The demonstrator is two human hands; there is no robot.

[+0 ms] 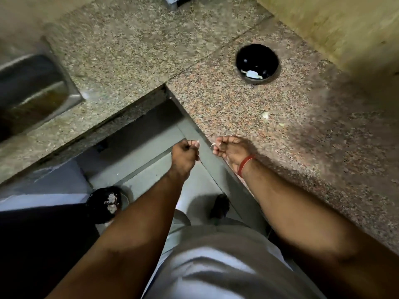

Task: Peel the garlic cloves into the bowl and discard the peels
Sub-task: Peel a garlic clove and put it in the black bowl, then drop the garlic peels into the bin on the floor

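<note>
A black bowl (pixel 257 63) stands on the granite counter (pixel 237 108) at the far right and holds a few pale garlic pieces (pixel 253 74). My left hand (pixel 185 156) hovers over the floor beside the counter edge, its fingers curled, pinching a small whitish scrap that looks like garlic peel (pixel 197 142). My right hand (pixel 232 151), with a red thread on the wrist, is at the counter edge and pinches a thin pale bit of peel (pixel 212 145). Both hands are a short gap apart. Small peel bits (pixel 266 115) lie on the counter beyond the right hand.
A black bin (pixel 104 203) with pale peels in it stands on the floor at lower left. A steel sink (pixel 32 89) is set in the counter at the left. A yellowish wall runs along the upper right. Grey floor tiles show between the counter sections.
</note>
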